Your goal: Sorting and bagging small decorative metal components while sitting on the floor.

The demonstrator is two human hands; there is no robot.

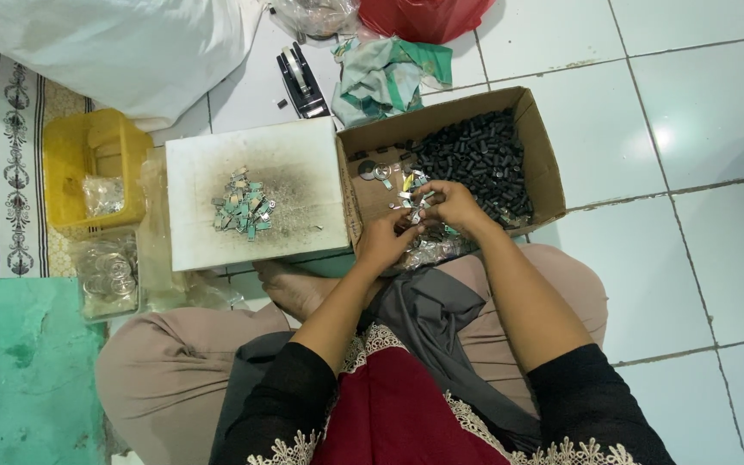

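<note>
Hands meet at box [537, 142] edge: left hand [387, 241], right hand [449, 205] fingers pinching small metal clips [412, 200]; loose grip risks dropping clips into lap.

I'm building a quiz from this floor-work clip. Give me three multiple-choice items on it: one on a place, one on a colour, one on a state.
1. Where does the heap of small dark cylinders lie?
A. in the cardboard box
B. on the white board
C. in the yellow basket

2. What colour is the basket at the far left?
A. red
B. yellow
C. blue

3. How are the left hand and right hand placed?
A. resting on the knees
B. far apart
C. close together, fingers on small metal pieces

Answers:
1 A, the cylinders fill the right part of the cardboard box.
2 B, its walls are plainly yellow.
3 C, both hands meet at the box's near edge.
</note>
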